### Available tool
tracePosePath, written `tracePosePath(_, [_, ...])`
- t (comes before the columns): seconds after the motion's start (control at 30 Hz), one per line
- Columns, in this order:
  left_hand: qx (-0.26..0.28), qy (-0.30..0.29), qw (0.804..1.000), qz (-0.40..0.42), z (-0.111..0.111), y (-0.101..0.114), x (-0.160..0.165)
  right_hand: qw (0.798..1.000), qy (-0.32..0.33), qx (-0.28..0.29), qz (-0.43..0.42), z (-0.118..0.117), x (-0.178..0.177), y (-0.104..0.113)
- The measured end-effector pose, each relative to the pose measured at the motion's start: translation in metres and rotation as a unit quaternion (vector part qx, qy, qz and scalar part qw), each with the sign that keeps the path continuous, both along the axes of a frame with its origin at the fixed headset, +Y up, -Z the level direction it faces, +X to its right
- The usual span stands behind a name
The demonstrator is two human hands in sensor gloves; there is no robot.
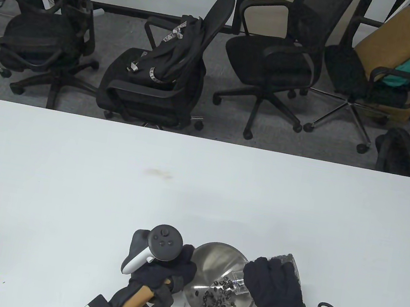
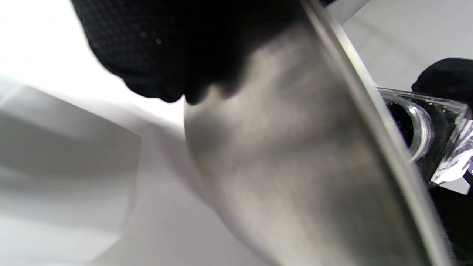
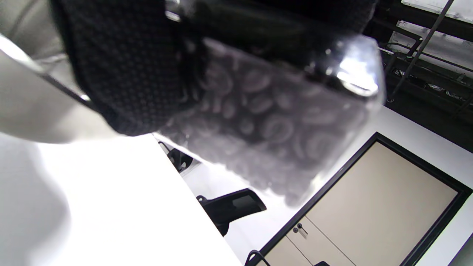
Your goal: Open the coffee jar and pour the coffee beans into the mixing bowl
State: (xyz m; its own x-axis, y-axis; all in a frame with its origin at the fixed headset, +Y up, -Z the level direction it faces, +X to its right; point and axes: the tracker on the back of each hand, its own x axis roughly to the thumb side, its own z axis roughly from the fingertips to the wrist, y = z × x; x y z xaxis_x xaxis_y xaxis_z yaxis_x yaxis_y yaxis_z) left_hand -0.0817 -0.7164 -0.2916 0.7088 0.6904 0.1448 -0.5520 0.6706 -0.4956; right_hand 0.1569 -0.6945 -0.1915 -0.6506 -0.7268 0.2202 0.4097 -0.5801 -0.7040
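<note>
From above, we see a white counter [image 1: 104, 191] with a shiny metal mixing bowl [image 1: 220, 256] near its front edge. Our right hand [image 1: 276, 291] is wrapped around a clear coffee jar [image 1: 287, 262] and holds it tipped, with its open mouth over the bowl. Dark coffee beans [image 1: 216, 298] lie in the bottom of the bowl. Our left hand [image 1: 166, 268] sits against the bowl's left side, fingers curled at the rim. Black office chairs [image 1: 267, 62] stand on the floor behind the counter. In the left wrist view, we see the bowl's gray outer wall [image 2: 281, 177] up close, with our dark gloved fingers [image 2: 162, 55] curled over its top. The jar's round open mouth [image 2: 417, 129] shows past the rim on the right. In the right wrist view, our gloved fingers [image 3: 122, 66] hug the jar [image 3: 273, 125], and blurry beans show through its clear side. The white counter [image 3: 129, 207] lies below.
</note>
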Motion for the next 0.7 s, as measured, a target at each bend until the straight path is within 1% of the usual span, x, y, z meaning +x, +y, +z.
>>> tracePosePath(0.3, [0.003, -0.003, 1.0, 0.003, 0.0001, -0.0002, 0.0002, 1.0, 0.004, 0.005, 0.007, 0.0016, -0.0003, -0.0008])
tracePosePath(0.47, [0.004, -0.005, 1.0, 0.003, 0.0005, -0.0004, 0.0006, 0.999, 0.012, 0.01, 0.028, 0.0028, -0.003, -0.0024])
tracePosePath(0.7, [0.003, -0.006, 1.0, 0.005, 0.0009, -0.0003, 0.0002, 1.0, 0.013, 0.006, 0.018, 0.0016, -0.0027, -0.0057])
